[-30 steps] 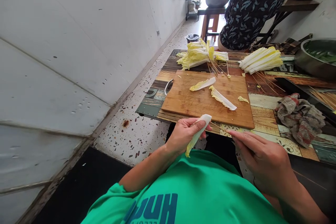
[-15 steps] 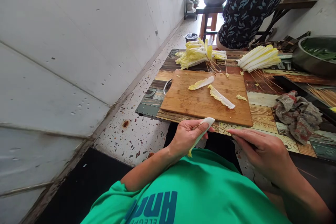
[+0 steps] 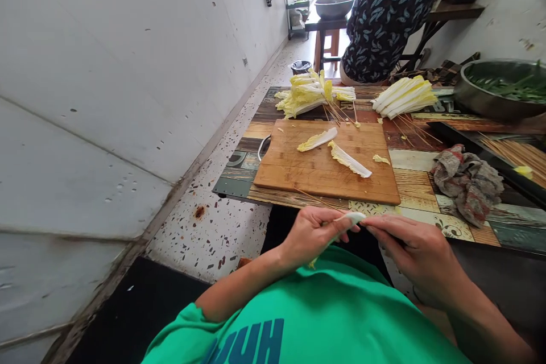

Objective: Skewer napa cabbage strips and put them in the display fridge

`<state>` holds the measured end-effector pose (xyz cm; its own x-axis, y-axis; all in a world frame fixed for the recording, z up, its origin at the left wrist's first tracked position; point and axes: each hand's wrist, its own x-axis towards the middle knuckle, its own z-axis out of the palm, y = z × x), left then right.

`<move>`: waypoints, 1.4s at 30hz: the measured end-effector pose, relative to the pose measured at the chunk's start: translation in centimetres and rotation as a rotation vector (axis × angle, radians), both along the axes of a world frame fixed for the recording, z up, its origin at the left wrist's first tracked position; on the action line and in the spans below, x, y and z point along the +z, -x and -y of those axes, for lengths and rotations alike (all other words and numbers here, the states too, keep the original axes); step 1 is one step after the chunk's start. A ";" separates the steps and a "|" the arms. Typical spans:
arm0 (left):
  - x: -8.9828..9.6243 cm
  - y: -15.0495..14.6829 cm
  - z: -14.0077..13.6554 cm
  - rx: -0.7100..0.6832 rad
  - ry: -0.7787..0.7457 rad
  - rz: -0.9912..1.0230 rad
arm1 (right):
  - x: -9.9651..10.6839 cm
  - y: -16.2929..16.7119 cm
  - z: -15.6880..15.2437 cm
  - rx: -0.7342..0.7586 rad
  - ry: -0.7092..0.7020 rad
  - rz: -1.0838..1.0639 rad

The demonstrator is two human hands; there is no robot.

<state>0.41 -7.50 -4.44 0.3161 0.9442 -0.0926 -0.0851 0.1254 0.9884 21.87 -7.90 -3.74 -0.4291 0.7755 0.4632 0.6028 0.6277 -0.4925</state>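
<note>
Just off the table's near edge, my left hand point(image 3: 310, 236) is closed around a strip of napa cabbage leaf point(image 3: 355, 217), its white end bent up and its yellow tip hanging below. A thin bamboo skewer point(image 3: 315, 198) sticks out past the left hand toward the cutting board. My right hand point(image 3: 416, 244) pinches at the white end of the leaf, where the skewer's other end is mostly hidden by the fingers. On the wooden cutting board point(image 3: 281, 165) lie two more cabbage strips point(image 3: 350, 160) and a small yellow scrap point(image 3: 381, 158).
Skewered cabbage bundles point(image 3: 301, 96) point(image 3: 405, 96) lie behind the board. To the right are a crumpled cloth point(image 3: 467, 182), a black tray point(image 3: 490, 153) with loose skewers point(image 3: 518, 153) and a metal bowl of greens point(image 3: 478, 94). A person point(image 3: 388, 23) sits beyond the table; a wall point(image 3: 106, 68) runs along the left.
My right hand has moved left along the skewer up to the leaf. The skewer's far end now shows beyond my left hand. The view has shifted slightly.
</note>
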 end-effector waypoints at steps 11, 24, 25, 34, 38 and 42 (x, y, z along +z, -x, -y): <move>-1.2 -1.8 -9.5 -0.142 -0.902 -0.765 | -2.1 -6.2 3.1 -0.558 0.037 -0.245; -0.7 -6.0 -15.7 -0.160 -0.823 -0.751 | -2.7 -8.2 3.8 -0.613 0.018 -0.202; -0.5 -5.7 -15.0 -0.079 -0.728 -0.605 | -2.8 -8.2 3.7 -0.593 0.014 -0.201; 2.0 -2.1 -8.6 -0.030 0.264 0.331 | -2.3 -6.7 1.8 -0.333 0.072 -0.190; 1.6 -1.1 -8.0 0.007 0.297 0.370 | -2.0 -5.8 1.6 -0.329 0.087 -0.182; 1.2 -0.6 -8.1 0.047 0.320 0.385 | -1.9 -5.6 1.6 -0.335 0.097 -0.191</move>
<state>0.96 0.61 -3.28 0.3423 0.9016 -0.2646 -0.4485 0.4042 0.7972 27.44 -9.47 -5.64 -0.0577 0.9019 0.4281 0.6581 0.3569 -0.6630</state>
